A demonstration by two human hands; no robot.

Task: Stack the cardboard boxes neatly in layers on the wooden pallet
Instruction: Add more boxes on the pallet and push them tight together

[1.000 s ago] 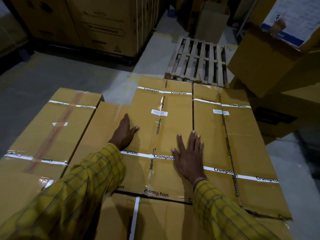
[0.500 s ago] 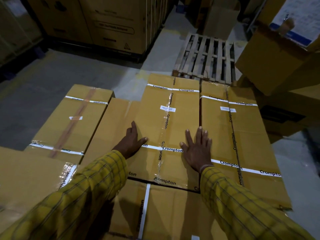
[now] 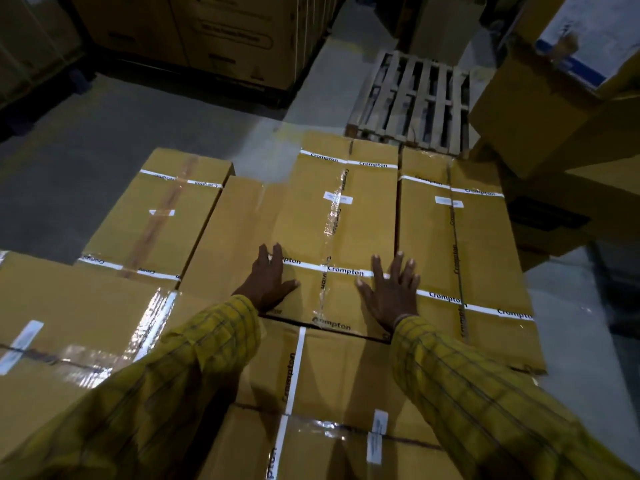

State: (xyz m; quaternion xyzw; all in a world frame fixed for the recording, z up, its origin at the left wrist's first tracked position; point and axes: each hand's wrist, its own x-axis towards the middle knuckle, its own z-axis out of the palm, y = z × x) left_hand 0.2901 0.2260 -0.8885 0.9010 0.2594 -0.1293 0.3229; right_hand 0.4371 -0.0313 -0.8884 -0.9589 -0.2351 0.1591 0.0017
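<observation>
Several brown cardboard boxes with white "Crompton" straps lie flat in a layer below me. Both my hands rest flat, fingers straight, on the middle box (image 3: pixel 343 230). My left hand (image 3: pixel 272 280) presses near its left side, my right hand (image 3: pixel 389 291) near its right edge. A matching box (image 3: pixel 460 258) lies flush against it on the right, and another box (image 3: pixel 156 216) sits to the left. A nearer box (image 3: pixel 329 375) lies crosswise under my arms. The pallet beneath this stack is hidden.
A bare wooden pallet (image 3: pixel 412 98) lies on the grey floor just beyond the stack. Large cartons (image 3: pixel 221 32) stand at the back left. More boxes (image 3: pixel 540 109) pile up at the right. Open floor (image 3: pixel 104 140) lies to the far left.
The middle box has slid away from me under both flat hands, toward the far pallet, and a wider strip of the nearer crosswise box shows below it.
</observation>
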